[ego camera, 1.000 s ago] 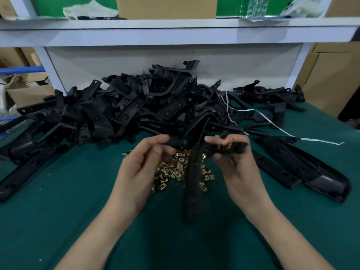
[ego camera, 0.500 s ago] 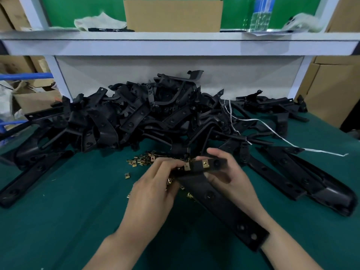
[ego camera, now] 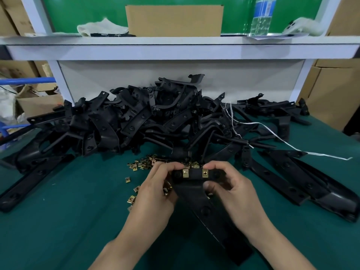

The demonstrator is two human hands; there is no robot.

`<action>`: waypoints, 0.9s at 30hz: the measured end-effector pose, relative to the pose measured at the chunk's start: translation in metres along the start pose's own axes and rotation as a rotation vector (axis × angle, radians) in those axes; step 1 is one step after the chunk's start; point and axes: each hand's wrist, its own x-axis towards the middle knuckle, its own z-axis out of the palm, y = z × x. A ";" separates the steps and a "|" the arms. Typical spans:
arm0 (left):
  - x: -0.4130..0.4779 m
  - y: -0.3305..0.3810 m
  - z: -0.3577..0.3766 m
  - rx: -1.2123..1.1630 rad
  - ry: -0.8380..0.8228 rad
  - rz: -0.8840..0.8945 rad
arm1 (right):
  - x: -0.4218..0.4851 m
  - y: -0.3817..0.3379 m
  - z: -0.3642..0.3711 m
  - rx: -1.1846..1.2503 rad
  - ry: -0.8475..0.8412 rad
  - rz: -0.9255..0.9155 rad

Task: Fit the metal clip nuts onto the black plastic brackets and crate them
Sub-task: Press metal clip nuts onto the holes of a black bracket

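Step in hand: fitting. Bracket (ego camera: 206,211) held just over surface (ego camera: 58,221), both hands on its top bar.
Left hand (ego camera: 155,191): fingers (ego camera: 165,168) curled over bar's left end.
Right hand (ego camera: 233,195): clamped on right end, thumb pressed on face below.
Two fitted clip nuts (ego camera: 186,173) on bar between hands; both look seated.
Loose clip nuts (ego camera: 144,164) just left of bracket and behind it; bracket pile (ego camera: 136,123) further behind.
Next, likely: check seating, then crate it — no crate in view.
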 end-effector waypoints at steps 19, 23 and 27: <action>-0.003 0.003 -0.003 0.115 -0.038 0.078 | 0.004 0.007 0.000 -0.129 -0.023 0.006; -0.004 0.001 -0.002 0.134 -0.047 0.061 | 0.005 0.008 0.001 -0.130 -0.026 0.010; -0.006 0.001 0.003 0.135 -0.075 0.041 | 0.007 0.013 0.001 -0.152 -0.038 0.039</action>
